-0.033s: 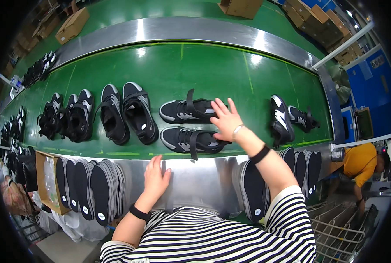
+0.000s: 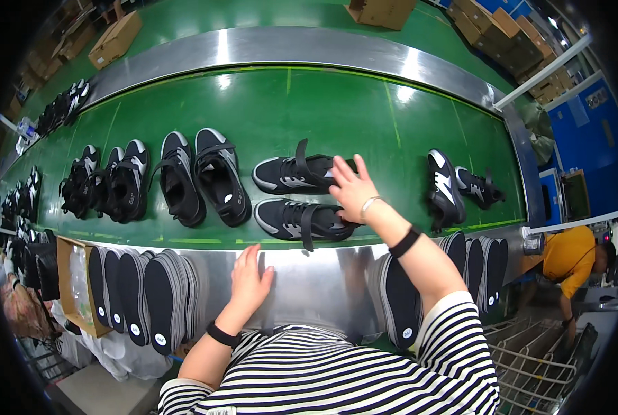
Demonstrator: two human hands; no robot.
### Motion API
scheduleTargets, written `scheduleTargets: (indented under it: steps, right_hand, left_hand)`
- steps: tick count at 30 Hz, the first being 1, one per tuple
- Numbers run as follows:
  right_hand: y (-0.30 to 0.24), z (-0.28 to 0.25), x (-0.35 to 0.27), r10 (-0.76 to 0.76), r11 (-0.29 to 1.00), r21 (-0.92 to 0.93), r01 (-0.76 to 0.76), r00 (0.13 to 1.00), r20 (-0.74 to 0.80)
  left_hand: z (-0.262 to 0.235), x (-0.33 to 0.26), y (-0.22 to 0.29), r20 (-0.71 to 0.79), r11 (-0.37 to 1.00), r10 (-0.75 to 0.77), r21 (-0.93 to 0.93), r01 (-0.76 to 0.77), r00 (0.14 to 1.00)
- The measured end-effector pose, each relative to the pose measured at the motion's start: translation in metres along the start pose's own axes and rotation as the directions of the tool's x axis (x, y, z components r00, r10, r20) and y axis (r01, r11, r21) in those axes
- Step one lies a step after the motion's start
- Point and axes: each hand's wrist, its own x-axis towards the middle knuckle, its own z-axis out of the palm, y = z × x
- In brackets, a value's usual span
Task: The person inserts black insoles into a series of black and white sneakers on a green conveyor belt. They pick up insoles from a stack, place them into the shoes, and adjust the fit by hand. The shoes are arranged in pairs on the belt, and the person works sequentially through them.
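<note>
Right hand [image 2: 352, 194]: open, fingers spread, rested on black sneaker pair [image 2: 295, 197].
Left hand [image 2: 248, 280]: flat, empty, on steel ledge [image 2: 309, 277].

Green conveyor belt [image 2: 302, 104] with a shiny metal rim [image 2: 323, 277] curving round it. Black sneakers sit right on the belt: two lying on their sides in the middle [image 2: 295, 197], two upright ones [image 2: 202, 176] just left of them, another bunch [image 2: 108, 181] further left, and two [image 2: 454, 187] off right.
</note>
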Motion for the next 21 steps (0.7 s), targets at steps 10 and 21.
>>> scheduleTargets:
  steps: [10, 21]
  right_hand:
    - [-0.075, -0.035, -0.012, 0.273, 0.961, -0.019, -0.277, 0.93, 0.247]
    - [-0.202, -0.026, -0.112, 0.152, 0.829, 0.54, -0.15, 0.988, 0.041]
  left_hand:
    - [0.012, -0.018, 0.018, 0.199, 0.924, -0.016, -0.371, 0.09, 0.98]
    - [0.035, -0.07, -0.036, 0.091, 0.811, -0.196, -0.544, 0.214, 0.976]
